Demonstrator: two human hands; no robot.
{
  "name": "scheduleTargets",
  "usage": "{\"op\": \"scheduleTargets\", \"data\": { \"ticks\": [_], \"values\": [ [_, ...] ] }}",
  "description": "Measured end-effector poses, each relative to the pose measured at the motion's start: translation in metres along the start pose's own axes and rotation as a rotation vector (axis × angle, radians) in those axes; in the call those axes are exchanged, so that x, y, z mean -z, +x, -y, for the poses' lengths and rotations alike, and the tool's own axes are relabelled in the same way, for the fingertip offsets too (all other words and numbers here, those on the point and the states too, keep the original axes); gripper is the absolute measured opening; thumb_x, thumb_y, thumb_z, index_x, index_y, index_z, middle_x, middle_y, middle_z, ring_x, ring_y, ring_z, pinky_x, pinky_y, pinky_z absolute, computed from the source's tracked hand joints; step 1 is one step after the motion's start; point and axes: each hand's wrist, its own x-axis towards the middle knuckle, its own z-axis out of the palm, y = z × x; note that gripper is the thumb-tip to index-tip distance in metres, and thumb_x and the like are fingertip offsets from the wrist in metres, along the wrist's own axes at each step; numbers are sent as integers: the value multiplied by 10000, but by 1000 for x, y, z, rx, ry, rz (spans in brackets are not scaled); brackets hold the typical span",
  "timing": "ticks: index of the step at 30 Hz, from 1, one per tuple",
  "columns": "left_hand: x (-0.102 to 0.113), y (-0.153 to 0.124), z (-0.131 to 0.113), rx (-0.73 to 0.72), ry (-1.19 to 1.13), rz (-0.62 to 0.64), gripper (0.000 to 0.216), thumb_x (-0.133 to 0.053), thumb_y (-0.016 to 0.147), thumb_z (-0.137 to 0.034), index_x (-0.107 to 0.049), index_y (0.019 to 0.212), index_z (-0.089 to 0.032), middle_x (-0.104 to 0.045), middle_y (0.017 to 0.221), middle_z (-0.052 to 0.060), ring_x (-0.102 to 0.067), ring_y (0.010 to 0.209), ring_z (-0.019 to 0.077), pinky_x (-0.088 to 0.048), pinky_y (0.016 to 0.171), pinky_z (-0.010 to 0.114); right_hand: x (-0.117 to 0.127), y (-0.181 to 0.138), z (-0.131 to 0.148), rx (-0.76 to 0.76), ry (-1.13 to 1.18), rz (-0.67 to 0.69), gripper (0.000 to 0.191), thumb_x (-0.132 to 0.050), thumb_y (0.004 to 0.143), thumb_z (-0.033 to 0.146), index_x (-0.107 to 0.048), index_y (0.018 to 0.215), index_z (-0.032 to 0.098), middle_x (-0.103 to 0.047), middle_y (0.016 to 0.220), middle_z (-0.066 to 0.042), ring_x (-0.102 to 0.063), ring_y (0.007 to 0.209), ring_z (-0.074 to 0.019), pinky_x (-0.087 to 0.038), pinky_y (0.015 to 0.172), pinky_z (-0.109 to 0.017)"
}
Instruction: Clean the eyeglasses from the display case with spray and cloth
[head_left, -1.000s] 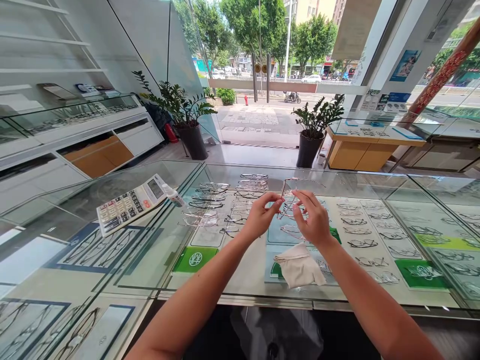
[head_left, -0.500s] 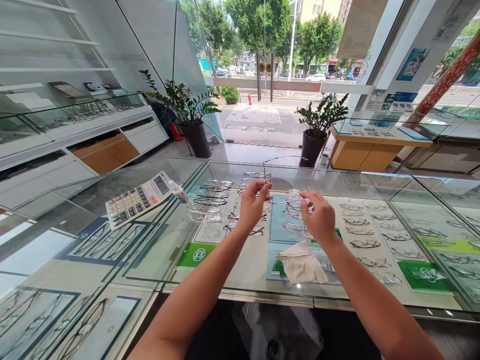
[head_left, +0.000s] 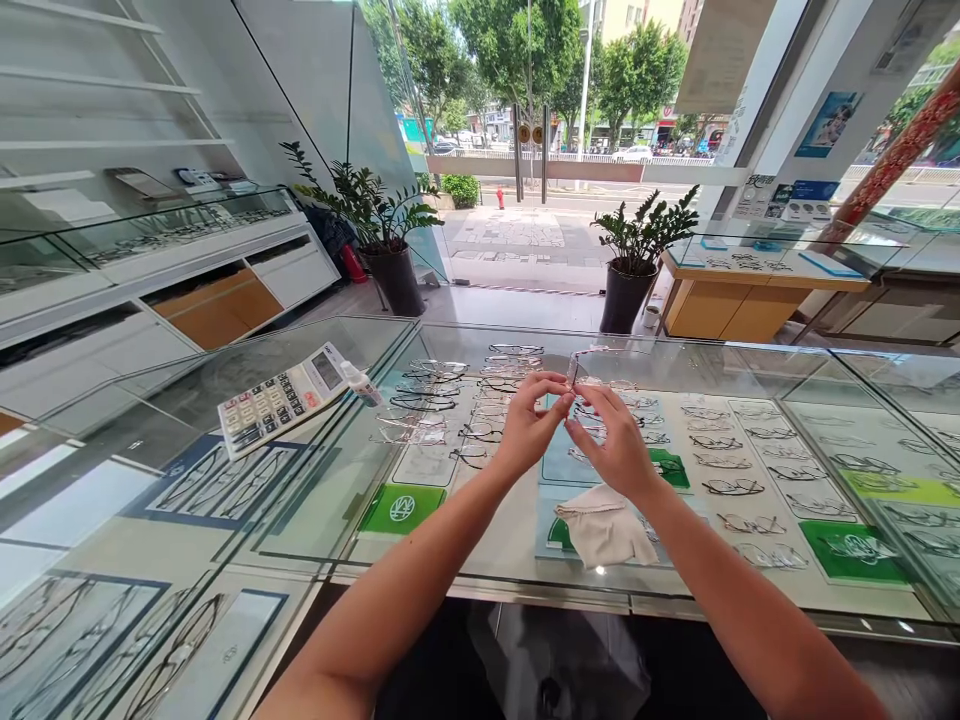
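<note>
Both my hands are raised over the glass counter, close together, pinching a thin-rimmed pair of glasses. My left hand grips it with thumb and fingertips from the left. From the right, my right hand pinches the same frame. The frame is fine and partly hidden by my fingers. A beige cleaning cloth lies crumpled on the glass just below my right wrist.
A calculator and a small dropper bottle lie on the counter at the left. Rows of glasses sit displayed under the glass. Two potted plants stand on the floor beyond, before the open shopfront.
My hands, which had spread apart with the frame opened out, have come back together. The glasses are now held close between both pinches, slightly nearer and lower.
</note>
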Motion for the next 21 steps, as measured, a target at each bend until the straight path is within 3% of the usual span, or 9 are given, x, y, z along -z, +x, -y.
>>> {"op": "scheduleTargets", "data": {
  "ticks": [3, 6, 10, 12, 14, 16, 18, 21],
  "values": [
    [-2, -2, -1, 8, -21, 29, 316, -812, 911, -536, -797, 907, -220, -672, 1263, 139, -656, 1268, 317, -691, 811, 385, -5, -2, 0, -39, 81, 32, 353, -619, 1067, 411, -636, 1392, 273, -720, 1359, -121, -674, 1263, -308, -579, 1053, -499],
    [-1, -1, -4, 3, -50, 71, 327, -807, 914, -542, -806, 895, -216, -708, 1219, 140, -662, 1282, 323, -674, 879, 420, -6, -3, -5, -45, 120, 34, 315, -621, 1066, 453, -664, 1324, 276, -755, 1286, -110, -712, 1125, -294, -614, 929, -469],
    [1, -1, -14, 9, 20, 142, 370, -689, 995, -566, -830, 1011, -224, -695, 1292, 146, -642, 1320, 317, -645, 807, 347, -4, -3, -14, -57, 145, 13, 329, -654, 1051, 483, -691, 1300, 272, -768, 1204, -97, -716, 1095, -287, -607, 930, -460],
    [7, 1, -22, -41, 106, 146, 356, -655, 1021, -547, -826, 1078, -240, -689, 1326, 139, -634, 1333, 307, -628, 877, 367, -3, -4, -16, -70, 144, 4, 371, -659, 1048, 492, -686, 1351, 280, -760, 1271, -104, -713, 1108, -290, -603, 934, -468],
    [19, 7, -30, -127, 235, 31, 310, -643, 1036, -505, -811, 1093, -251, -717, 1288, 123, -644, 1299, 299, -572, 1034, 450, 0, -4, -18, -78, 129, -1, 390, -647, 1053, 497, -687, 1381, 289, -751, 1336, -107, -700, 1145, -300, -592, 958, -485],
    [40, 16, -36, -180, 419, -227, 266, -629, 1046, -464, -787, 1052, -250, -748, 1206, 108, -639, 1260, 313, -441, 1178, 542, 3, -3, -19, -81, 109, -25, 369, -628, 1061, 497, -706, 1355, 288, -750, 1354, -108, -689, 1164, -308, -583, 970, -500],
    [69, 27, -38, -148, 598, -525, 245, -622, 1045, -439, -763, 1030, -239, -744, 1200, 117, -602, 1281, 346, -309, 1241, 604, 6, -2, -20, -82, 104, -55, 334, -619, 1065, 488, -723, 1304, 280, -752, 1359, -109, -691, 1171, -311, -578, 962, -504],
    [114, 39, -33, -49, 762, -804, 194, -587, 1045, -355, -733, 1073, -230, -703, 1295, 137, -545, 1390, 371, -232, 1268, 611, 7, -2, -23, -86, 114, -78, 304, -627, 1059, 480, -727, 1262, 276, -756, 1375, -110, -700, 1197, -320, -578, 941, -506]
  ]
}}
